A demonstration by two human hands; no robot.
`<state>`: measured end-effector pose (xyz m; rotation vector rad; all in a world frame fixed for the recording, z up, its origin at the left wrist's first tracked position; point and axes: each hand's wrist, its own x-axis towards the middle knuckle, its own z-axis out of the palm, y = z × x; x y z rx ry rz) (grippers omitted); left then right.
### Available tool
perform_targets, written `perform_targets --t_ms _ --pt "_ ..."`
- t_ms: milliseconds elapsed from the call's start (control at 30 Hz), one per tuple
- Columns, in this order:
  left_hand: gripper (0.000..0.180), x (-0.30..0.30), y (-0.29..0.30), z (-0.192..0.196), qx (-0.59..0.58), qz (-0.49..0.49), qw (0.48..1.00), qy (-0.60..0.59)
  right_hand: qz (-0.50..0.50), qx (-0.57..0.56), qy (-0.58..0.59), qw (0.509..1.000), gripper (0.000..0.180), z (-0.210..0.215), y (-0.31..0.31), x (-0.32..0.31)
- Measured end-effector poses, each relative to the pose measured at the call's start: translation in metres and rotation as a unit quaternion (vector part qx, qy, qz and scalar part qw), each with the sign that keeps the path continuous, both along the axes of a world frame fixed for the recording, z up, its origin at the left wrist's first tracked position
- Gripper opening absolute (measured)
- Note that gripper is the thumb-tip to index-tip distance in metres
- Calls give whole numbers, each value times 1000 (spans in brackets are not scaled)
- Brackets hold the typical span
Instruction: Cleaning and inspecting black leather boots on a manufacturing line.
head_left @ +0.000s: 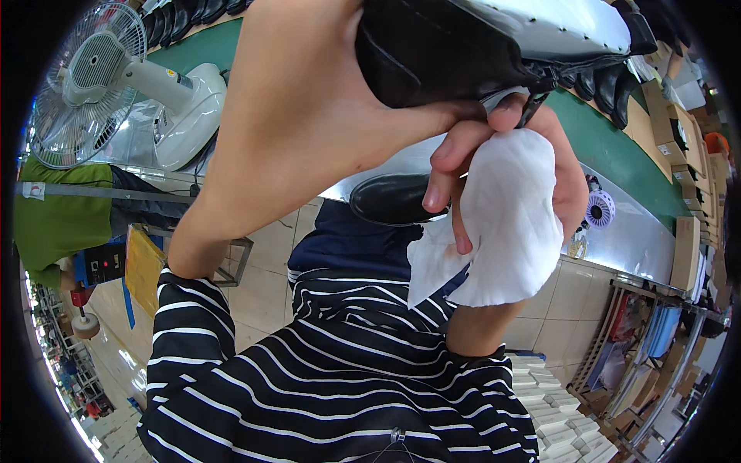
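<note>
A black leather shoe [436, 58] is held up close at the top of the view, with a glossy white face [571, 27] turned upward. My left hand [309, 123] grips it from the left, thumb stretched along its lower side. Beneath the shoe, my right hand [567, 174] is closed round a crumpled white cloth [513, 208] that hangs over the fingers. Its fingertips also pinch a thin dark strip [531, 108] at the shoe's edge; whether the strip belongs to the shoe I cannot tell. Another black shoe [390, 199] lies below my hands at the worktable's near edge.
A white desk fan [174, 116] stands on the left. The green belt [602, 143] runs along the metal bench [641, 231], with black shoes [610, 96] and cardboard boxes [683, 147] beyond. A small purple fan [599, 208] sits at right. Someone in green [65, 220] is at left.
</note>
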<state>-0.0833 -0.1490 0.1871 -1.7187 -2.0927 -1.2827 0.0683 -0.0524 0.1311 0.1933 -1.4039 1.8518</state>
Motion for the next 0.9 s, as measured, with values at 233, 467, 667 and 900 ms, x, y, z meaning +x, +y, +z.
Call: perform_targets --t_ms 233,467,667,900 --pt "46 -4 2 1 5 -26 1000 17 31 -15 -11 999 47 0 3 3" --pt "47 -1 2 1 -1 -20 1000 18 48 -60 -49 996 43 5 0 8" --pt "48 1 1 0 13 -14 1000 3 43 -5 -42 998 39 4 6 10" --pt "63 -9 12 -1 81 -47 981 170 137 -88 -22 986 44 -9 15 15"
